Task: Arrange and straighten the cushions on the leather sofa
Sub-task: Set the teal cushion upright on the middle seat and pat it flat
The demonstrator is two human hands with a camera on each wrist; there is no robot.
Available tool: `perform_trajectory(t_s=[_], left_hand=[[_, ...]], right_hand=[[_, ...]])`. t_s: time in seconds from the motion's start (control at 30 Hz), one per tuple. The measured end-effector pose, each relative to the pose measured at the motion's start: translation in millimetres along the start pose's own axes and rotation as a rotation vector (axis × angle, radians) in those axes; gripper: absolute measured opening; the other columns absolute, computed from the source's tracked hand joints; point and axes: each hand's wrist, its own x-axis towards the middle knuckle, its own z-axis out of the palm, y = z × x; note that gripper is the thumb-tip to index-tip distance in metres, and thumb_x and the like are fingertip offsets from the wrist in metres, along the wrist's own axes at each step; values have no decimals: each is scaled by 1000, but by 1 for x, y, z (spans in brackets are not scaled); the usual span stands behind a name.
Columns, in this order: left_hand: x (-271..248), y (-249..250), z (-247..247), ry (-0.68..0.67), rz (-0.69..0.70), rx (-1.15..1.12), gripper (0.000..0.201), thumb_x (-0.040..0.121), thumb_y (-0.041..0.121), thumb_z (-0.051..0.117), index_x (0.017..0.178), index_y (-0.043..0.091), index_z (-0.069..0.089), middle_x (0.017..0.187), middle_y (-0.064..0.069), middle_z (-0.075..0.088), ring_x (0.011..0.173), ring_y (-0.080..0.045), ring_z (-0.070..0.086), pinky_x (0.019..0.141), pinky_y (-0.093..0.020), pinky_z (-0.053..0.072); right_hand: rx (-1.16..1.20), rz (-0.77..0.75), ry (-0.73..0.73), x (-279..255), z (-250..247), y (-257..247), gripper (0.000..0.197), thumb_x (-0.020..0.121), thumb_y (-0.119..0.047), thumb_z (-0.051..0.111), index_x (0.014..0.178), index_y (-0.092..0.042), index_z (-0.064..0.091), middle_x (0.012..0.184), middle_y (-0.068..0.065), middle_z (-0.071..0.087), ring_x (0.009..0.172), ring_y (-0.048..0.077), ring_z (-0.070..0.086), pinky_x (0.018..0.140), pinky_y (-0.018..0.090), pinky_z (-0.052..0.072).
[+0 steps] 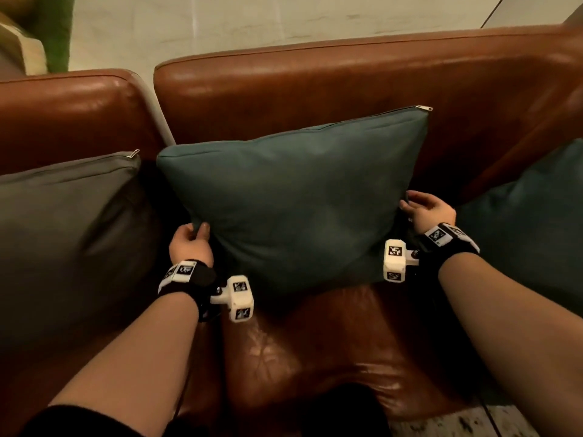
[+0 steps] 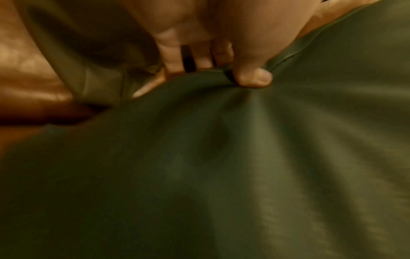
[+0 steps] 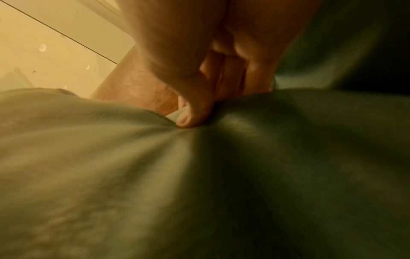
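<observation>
A teal cushion (image 1: 296, 200) leans upright against the brown leather sofa back (image 1: 331, 89), its zip edge on top. My left hand (image 1: 192, 236) pinches its lower left edge, thumb on the front, fingers behind. My right hand (image 1: 419, 209) pinches its right edge lower down. In the left wrist view the thumb and fingers of my left hand (image 2: 224, 71) gather the teal cushion (image 2: 221, 157) fabric. In the right wrist view my right hand (image 3: 197, 113) squeezes a fold of the teal cushion (image 3: 199, 184).
A grey cushion (image 1: 63, 231) leans on the left sofa section, close to my left hand. Another teal cushion (image 1: 536, 234) sits at the right by the armrest. The leather seat (image 1: 331, 342) lies below. Pale floor (image 1: 252, 23) shows behind the sofa.
</observation>
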Motion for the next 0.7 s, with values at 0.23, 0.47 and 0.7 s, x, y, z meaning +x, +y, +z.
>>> perform_trajectory(t_s=[0.23, 0.47, 0.7], left_hand=[[-31, -56, 12, -214, -150, 90, 39, 102, 17, 40, 139, 8, 45, 140, -19, 49, 130, -35, 44, 102, -31, 34], [-10, -42, 21, -15, -212, 67, 25, 90, 31, 62, 107, 13, 59, 110, -12, 65, 106, -31, 61, 90, -32, 41], [-26, -68, 11, -134, -162, 197, 41, 99, 36, 45, 129, 9, 51, 129, -20, 56, 120, -38, 52, 94, -35, 37]], right_hand=[[-150, 82, -168, -17, 5, 55, 36, 93, -14, 62, 129, -16, 61, 117, 3, 66, 106, 19, 62, 93, 32, 49], [-287, 106, 94, 3, 1, 32, 24, 75, -27, 82, 96, -27, 72, 99, -4, 73, 99, 13, 66, 96, 30, 50], [-299, 51, -86, -15, -5, 60, 37, 97, -3, 48, 131, -12, 59, 125, 14, 64, 102, 24, 61, 77, 25, 46]])
